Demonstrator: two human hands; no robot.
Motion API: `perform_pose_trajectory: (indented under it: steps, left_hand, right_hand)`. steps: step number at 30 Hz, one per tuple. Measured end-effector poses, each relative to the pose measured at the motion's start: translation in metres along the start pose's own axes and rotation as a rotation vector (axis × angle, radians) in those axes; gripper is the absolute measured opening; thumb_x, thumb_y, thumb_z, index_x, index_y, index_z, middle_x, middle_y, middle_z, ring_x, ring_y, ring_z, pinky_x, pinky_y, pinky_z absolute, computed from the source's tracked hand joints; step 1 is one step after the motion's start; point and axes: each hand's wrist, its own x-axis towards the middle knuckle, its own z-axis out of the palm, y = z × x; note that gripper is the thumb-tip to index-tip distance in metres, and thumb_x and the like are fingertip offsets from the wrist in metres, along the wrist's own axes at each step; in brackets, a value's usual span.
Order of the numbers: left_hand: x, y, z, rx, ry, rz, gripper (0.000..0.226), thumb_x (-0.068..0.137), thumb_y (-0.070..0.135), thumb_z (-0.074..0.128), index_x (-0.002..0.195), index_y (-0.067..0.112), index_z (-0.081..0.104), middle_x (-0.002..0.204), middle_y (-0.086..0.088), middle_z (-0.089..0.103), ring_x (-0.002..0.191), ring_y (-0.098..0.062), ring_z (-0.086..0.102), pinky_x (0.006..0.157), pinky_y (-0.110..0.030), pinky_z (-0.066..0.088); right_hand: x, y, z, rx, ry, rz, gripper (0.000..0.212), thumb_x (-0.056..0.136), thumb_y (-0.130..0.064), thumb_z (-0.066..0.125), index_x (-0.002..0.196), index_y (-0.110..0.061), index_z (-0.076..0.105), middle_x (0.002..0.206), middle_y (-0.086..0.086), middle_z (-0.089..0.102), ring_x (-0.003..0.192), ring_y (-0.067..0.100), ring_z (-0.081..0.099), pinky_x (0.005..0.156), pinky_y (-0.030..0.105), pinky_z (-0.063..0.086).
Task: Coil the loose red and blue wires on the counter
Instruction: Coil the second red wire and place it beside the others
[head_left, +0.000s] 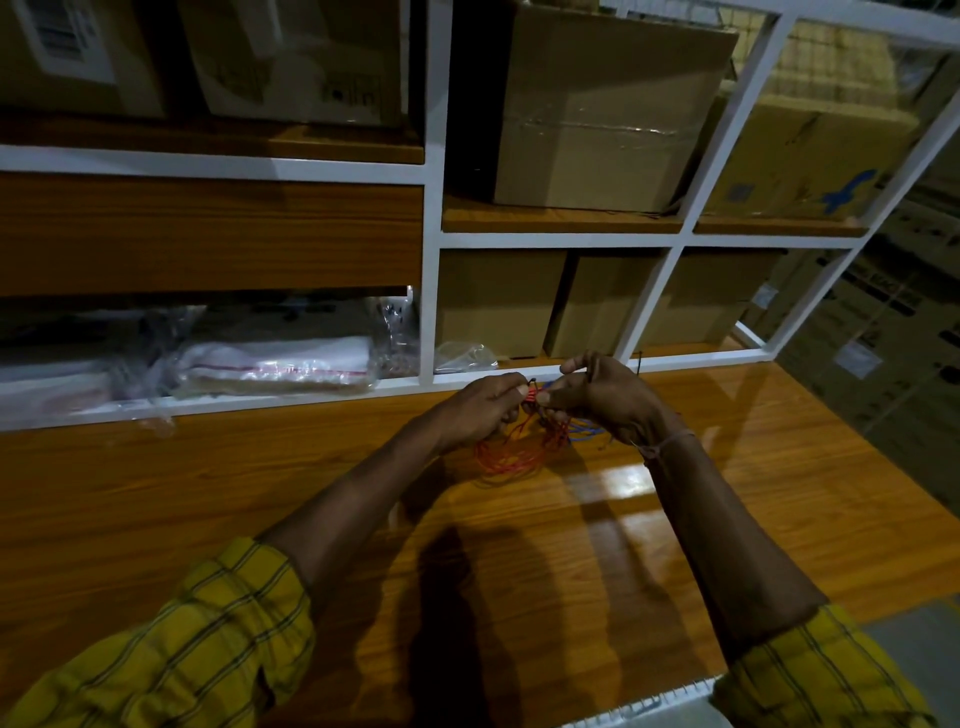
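A bundle of thin red wires (511, 454) hangs in loops just above the wooden counter (311, 478), held up between both hands. My left hand (480, 408) pinches the top of the bundle, where red wire is wrapped tightly around it. My right hand (605, 397) pinches the same wrapped spot from the right, its index finger raised. Blue wires (584, 427) trail out under my right hand toward the counter. The wire ends inside the hands are hidden.
A white-framed shelf (434, 260) rises behind the counter, holding cardboard boxes (597, 104) and plastic bags (275, 364). A small clear bag (465, 356) lies at the shelf's foot. More stacked boxes (904, 332) stand at the right, beyond the counter's end.
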Motion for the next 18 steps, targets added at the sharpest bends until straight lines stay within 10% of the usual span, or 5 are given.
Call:
perform_pose_trajectory:
  steps: [18]
  left_hand:
    - [-0.0031,-0.0002,0.0024,0.049,-0.012,0.029,0.020,0.111,0.032,0.039,0.113,0.027,0.058,0.083,0.003,0.052,0.069,-0.007,0.046,0.060,-0.022,0.039]
  right_hand:
    - [-0.0032,0.0020,-0.0013,0.013,-0.029,0.015,0.059,0.078,0.006,0.082,0.119,-0.007,0.043,0.079,0.014,0.073,0.063,0.023,0.065,0.063,0.033,0.054]
